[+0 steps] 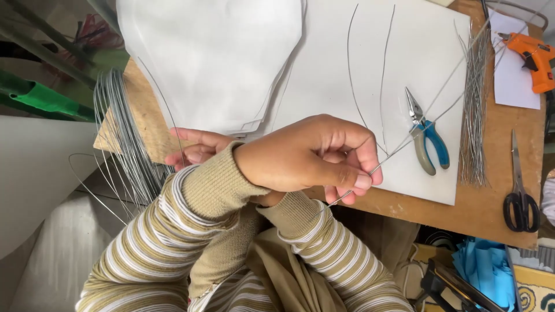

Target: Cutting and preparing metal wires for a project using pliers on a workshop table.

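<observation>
Left hand (312, 153) curled shut, thumb and forefinger pinching a thin wire (396, 151) over the table edge (404, 211). Wire running up and right across the white sheet (404, 46), past blue-handled pliers (426, 141), toward a bundle of cut wires (475, 104). Right hand (193, 147) crossed beneath, fingers spread, perhaps touching a strand from the wire coil (124, 144). Seemingly mid-handling of one length; calls next for a steady pinch, pliers within reach.

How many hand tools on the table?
3: blue-and-grey-handled pliers on the white sheet, black-handled scissors at the right edge, orange glue gun top right. Others may be out of frame.
</observation>
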